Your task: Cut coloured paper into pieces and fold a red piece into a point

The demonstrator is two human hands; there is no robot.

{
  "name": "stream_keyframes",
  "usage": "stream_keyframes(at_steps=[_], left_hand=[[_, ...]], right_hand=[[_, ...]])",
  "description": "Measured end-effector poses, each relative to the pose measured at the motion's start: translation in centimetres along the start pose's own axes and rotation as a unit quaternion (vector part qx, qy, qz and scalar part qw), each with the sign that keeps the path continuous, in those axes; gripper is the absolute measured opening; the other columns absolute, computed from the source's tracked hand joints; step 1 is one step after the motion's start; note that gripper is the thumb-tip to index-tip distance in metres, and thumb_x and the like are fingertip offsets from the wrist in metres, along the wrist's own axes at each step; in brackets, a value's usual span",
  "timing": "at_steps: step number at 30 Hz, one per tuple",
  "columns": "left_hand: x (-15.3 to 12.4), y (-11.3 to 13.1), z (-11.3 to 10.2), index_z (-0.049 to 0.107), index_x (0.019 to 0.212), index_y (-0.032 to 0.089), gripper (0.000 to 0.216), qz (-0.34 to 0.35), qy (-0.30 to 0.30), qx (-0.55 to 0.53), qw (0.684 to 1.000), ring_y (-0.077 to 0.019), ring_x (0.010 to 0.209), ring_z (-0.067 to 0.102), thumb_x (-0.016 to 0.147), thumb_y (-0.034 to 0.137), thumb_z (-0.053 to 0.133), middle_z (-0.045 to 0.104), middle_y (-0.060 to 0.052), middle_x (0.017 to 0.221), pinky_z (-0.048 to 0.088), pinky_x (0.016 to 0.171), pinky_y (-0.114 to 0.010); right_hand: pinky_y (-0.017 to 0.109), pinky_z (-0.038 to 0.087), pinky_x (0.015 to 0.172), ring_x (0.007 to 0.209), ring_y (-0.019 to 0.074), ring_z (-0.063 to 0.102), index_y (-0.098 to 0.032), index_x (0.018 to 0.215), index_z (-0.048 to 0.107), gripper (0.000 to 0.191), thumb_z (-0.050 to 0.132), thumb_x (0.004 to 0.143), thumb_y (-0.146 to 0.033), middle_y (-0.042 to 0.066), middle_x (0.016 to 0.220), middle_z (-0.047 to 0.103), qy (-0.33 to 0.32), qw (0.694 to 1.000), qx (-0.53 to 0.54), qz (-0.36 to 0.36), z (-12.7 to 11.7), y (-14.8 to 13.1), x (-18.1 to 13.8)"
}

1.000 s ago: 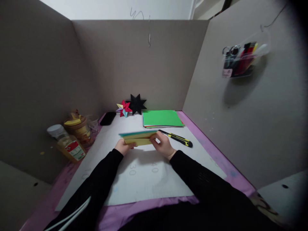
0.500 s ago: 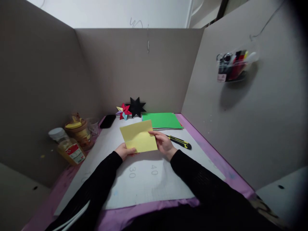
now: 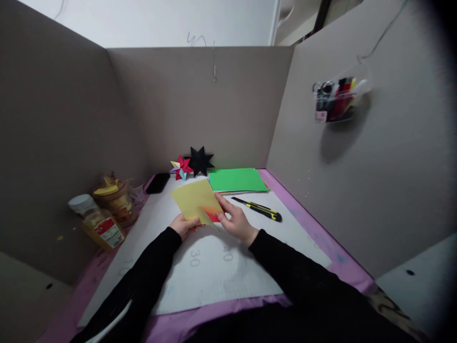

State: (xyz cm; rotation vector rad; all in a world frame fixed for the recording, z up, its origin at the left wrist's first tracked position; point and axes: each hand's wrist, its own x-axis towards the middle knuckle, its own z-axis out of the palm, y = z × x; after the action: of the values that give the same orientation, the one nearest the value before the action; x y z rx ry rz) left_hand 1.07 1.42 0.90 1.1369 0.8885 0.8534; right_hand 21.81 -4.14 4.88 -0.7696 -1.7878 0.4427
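Observation:
A small stack of coloured paper squares (image 3: 194, 198), yellow on top with a red sheet showing beneath at its right corner, is held above the white mat (image 3: 214, 267). My left hand (image 3: 183, 225) grips its lower left edge. My right hand (image 3: 233, 220) pinches its right corner, with the fingers peeling the yellow sheet from the red one. Both sleeves are black.
A green paper stack (image 3: 237, 180) lies behind, a yellow-black utility knife (image 3: 257, 209) to the right. Two paper stars (image 3: 191, 163) and a black phone (image 3: 157, 182) sit at the back. Jars (image 3: 103, 214) stand at left. Cardboard walls enclose the desk; a tool pouch (image 3: 335, 101) hangs on the right wall.
The paper stack was held edge-on, then tipped up to show its yellow face. Now the yellow sheet is separating and red shows under it. The view has shifted slightly.

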Motion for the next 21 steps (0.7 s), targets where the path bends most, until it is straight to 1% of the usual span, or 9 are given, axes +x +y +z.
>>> stream_keyframes(at_steps=[3, 7, 9, 11, 13, 14, 16, 18, 21], left_hand=[[0.1, -0.07, 0.1, 0.065, 0.088, 0.01, 0.046, 0.006, 0.015, -0.008, 1.0, -0.0184, 0.065, 0.064, 0.052, 0.031, 0.081, 0.07, -0.01, 0.078, 0.043, 0.048, -0.022], [0.21, -0.23, 0.01, 0.066, 0.085, 0.011, 0.043, 0.017, 0.025, -0.027, 0.999, -0.0175, 0.066, 0.064, 0.052, 0.032, 0.081, 0.07, -0.007, 0.075, 0.046, 0.052, -0.022], [0.27, -0.36, -0.08, 0.066, 0.087, 0.011, 0.043, 0.018, 0.021, -0.035, 0.999, -0.0181, 0.068, 0.065, 0.052, 0.033, 0.081, 0.07, -0.007, 0.078, 0.047, 0.054, -0.022], [0.35, -0.54, -0.17, 0.066, 0.087, 0.012, 0.042, 0.022, 0.02, -0.034, 0.999, -0.0183, 0.069, 0.065, 0.054, 0.032, 0.08, 0.07, -0.007, 0.08, 0.047, 0.056, -0.023], [0.46, -0.71, -0.27, 0.066, 0.086, 0.012, 0.041, 0.037, 0.024, -0.032, 0.999, -0.0182, 0.069, 0.064, 0.054, 0.033, 0.079, 0.07, -0.008, 0.08, 0.048, 0.059, -0.025], [0.51, -0.78, -0.33, 0.066, 0.085, 0.012, 0.04, 0.046, 0.029, -0.032, 0.998, -0.0182, 0.069, 0.064, 0.054, 0.034, 0.079, 0.07, -0.008, 0.079, 0.048, 0.06, -0.025], [0.62, -0.85, -0.47, 0.066, 0.083, 0.013, 0.039, 0.057, 0.041, -0.034, 0.997, -0.0185, 0.069, 0.064, 0.054, 0.034, 0.079, 0.07, -0.007, 0.078, 0.048, 0.06, -0.026], [0.68, -0.83, -0.64, 0.066, 0.083, 0.013, 0.039, 0.061, 0.057, -0.037, 0.996, -0.0187, 0.071, 0.064, 0.053, 0.033, 0.08, 0.07, -0.007, 0.079, 0.048, 0.06, -0.026], [0.66, -0.68, -0.85, 0.066, 0.087, 0.013, 0.042, 0.052, 0.057, -0.042, 0.996, -0.0202, 0.076, 0.065, 0.053, 0.032, 0.08, 0.07, -0.007, 0.085, 0.05, 0.063, -0.026]], right_hand=[[0.033, 0.047, 0.09, 0.104, 0.0191, 0.058, -0.028, 0.137, 0.033, 0.059, 0.048, 0.082, -0.016, 0.006, 0.128, 0.053, 0.011, 0.997, -0.068, -0.025, 0.06, -0.3, -0.13], [0.034, 0.047, 0.09, 0.107, 0.0186, 0.057, -0.027, 0.136, 0.034, 0.06, 0.052, 0.08, -0.016, 0.006, 0.126, 0.054, 0.04, 0.997, -0.063, -0.023, 0.17, -0.07, -0.18], [0.035, 0.046, 0.091, 0.11, 0.0189, 0.055, -0.026, 0.127, 0.045, 0.05, 0.053, 0.079, -0.016, 0.007, 0.124, 0.055, 0.052, 0.996, -0.052, -0.043, 0.16, 0.1, -0.17], [0.037, 0.045, 0.092, 0.112, 0.0198, 0.053, -0.024, 0.11, 0.058, 0.032, 0.054, 0.08, -0.016, 0.008, 0.123, 0.056, 0.044, 0.995, -0.055, -0.065, 0.07, 0.17, -0.14], [0.038, 0.045, 0.092, 0.112, 0.0206, 0.053, -0.023, 0.094, 0.065, 0.018, 0.054, 0.08, -0.017, 0.009, 0.122, 0.056, 0.028, 0.995, -0.062, -0.069, -0.08, 0.12, -0.09], [0.038, 0.045, 0.092, 0.112, 0.0209, 0.053, -0.022, 0.091, 0.065, 0.016, 0.055, 0.08, -0.019, 0.01, 0.122, 0.056, 0.023, 0.995, -0.064, -0.068, -0.16, 0.05, -0.06], [0.039, 0.045, 0.093, 0.112, 0.022, 0.053, -0.021, 0.093, 0.065, 0.016, 0.059, 0.079, -0.023, 0.011, 0.122, 0.056, 0.013, 0.996, -0.06, -0.071, -0.33, -0.12, 0.0], [0.04, 0.044, 0.094, 0.112, 0.0232, 0.053, -0.021, 0.098, 0.064, 0.024, 0.064, 0.075, -0.028, 0.011, 0.124, 0.054, -0.002, 0.995, -0.052, -0.08, -0.44, -0.27, 0.06], [0.039, 0.043, 0.094, 0.111, 0.0215, 0.053, -0.023, 0.099, 0.064, 0.021, 0.059, 0.079, -0.023, 0.009, 0.124, 0.054, -0.004, 0.995, -0.052, -0.082, -0.37, -0.15, 0.14]])
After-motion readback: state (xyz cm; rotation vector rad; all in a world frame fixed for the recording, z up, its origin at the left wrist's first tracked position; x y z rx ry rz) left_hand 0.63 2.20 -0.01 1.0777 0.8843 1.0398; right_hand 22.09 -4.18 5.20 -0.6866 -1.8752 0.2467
